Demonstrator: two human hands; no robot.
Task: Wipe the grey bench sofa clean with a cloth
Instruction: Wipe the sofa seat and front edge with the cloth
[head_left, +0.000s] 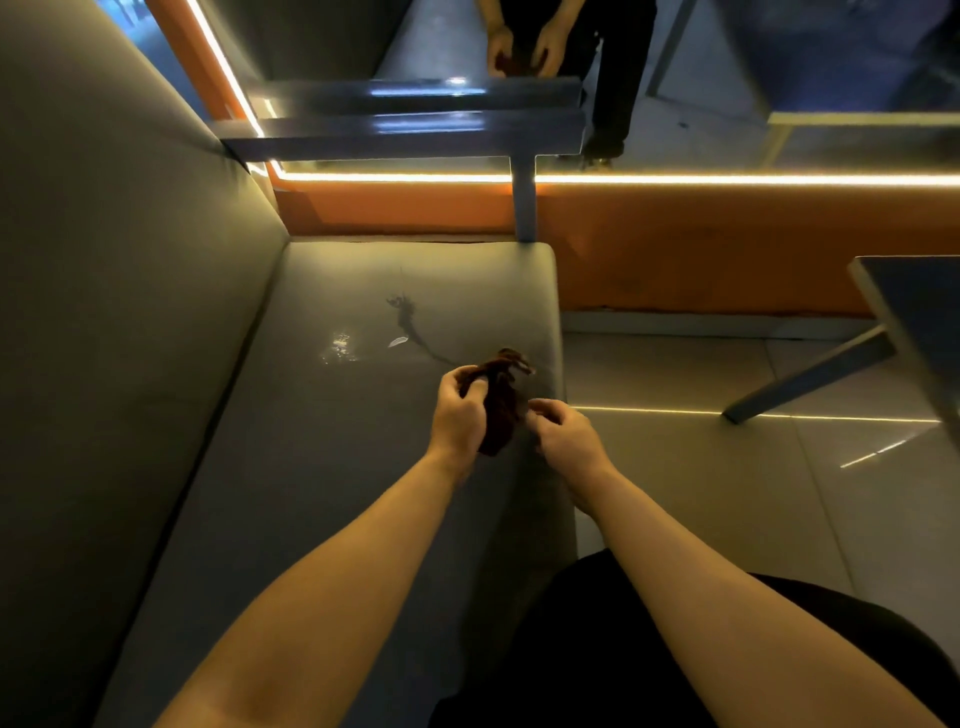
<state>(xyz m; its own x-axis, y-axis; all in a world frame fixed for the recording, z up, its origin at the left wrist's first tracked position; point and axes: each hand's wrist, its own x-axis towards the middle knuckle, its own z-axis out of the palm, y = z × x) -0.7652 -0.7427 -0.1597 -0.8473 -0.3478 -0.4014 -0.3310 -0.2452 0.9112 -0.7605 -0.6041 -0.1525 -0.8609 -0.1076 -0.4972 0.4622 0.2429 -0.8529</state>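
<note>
The grey bench sofa (332, 467) runs from the bottom of the head view up to an orange wall, with its backrest on the left. On the seat lie a dark streaky stain (408, 319), a small white scrap (398, 341) and a shiny wet patch (340, 347). A dark brown crumpled cloth (500, 402) hangs above the seat's right edge. My left hand (457, 415) grips its upper left part. My right hand (563, 439) pinches its right side.
A mirror above the orange wall (675, 244) reflects my hands and the cloth. An LED strip (727, 179) glows along the wall. A table (914, 317) with a slanted leg stands on the tiled floor (701, 467) to the right. A metal post (523, 202) rises behind the seat.
</note>
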